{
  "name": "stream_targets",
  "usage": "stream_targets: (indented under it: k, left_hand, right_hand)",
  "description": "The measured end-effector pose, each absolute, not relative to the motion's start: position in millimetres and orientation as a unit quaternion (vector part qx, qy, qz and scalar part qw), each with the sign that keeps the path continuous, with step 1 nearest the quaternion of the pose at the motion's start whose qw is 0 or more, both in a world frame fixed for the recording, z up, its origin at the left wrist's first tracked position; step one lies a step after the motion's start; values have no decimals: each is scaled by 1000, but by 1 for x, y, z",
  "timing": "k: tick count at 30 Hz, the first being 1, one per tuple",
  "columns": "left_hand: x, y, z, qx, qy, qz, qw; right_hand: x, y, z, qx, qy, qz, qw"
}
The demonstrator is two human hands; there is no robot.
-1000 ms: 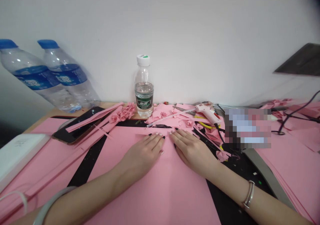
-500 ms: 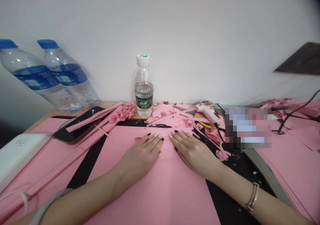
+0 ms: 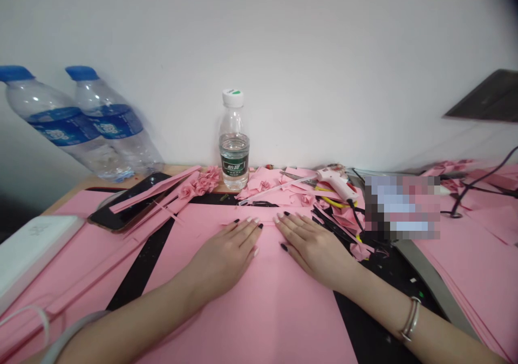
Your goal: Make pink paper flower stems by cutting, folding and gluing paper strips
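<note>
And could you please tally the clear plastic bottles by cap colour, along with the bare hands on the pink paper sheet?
Blue-capped clear plastic bottles: 2
White-capped clear plastic bottle: 1
Bare left hand and bare right hand: 2
Total: 5

two hands (image 3: 229, 253) (image 3: 319, 248), two blue-capped bottles (image 3: 65, 126) (image 3: 115, 124), one white-capped bottle (image 3: 234, 153), one glue gun (image 3: 336, 185), one flat white device (image 3: 38, 251)

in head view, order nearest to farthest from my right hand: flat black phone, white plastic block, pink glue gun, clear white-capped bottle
1. Pink glue gun, just beyond your right hand
2. Clear white-capped bottle, left, before the wall
3. Flat black phone, farther left
4. White plastic block, far left
</note>
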State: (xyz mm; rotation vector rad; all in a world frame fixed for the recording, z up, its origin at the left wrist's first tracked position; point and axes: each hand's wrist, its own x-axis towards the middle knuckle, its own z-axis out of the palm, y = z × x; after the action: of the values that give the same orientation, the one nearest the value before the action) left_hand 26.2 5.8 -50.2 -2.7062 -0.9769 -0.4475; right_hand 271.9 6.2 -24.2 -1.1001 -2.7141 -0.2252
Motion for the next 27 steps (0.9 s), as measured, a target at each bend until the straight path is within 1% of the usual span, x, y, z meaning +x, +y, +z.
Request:
stream_targets:
  k: [5, 11, 17, 23, 27]
  left_hand:
    - [29, 10, -43, -917, -350, -164, 99]
    - [25, 6, -47, -916, -367, -149, 70]
    - [22, 2, -51, -914, -378, -131, 73]
    - [22, 2, -50, -911, -389, -126, 60]
    - [28, 2, -47, -909, -400, -107, 46]
  right_hand:
    - [272, 6, -25, -375, -919, -76, 96]
    - [275, 3, -26, -383, -919, -59, 75]
    - [281, -4, -25, -394, -916, -28, 64]
    - [282, -2, -27, -410, -907, -4, 95]
    - [277, 4, -30, -404, -904, -46, 129]
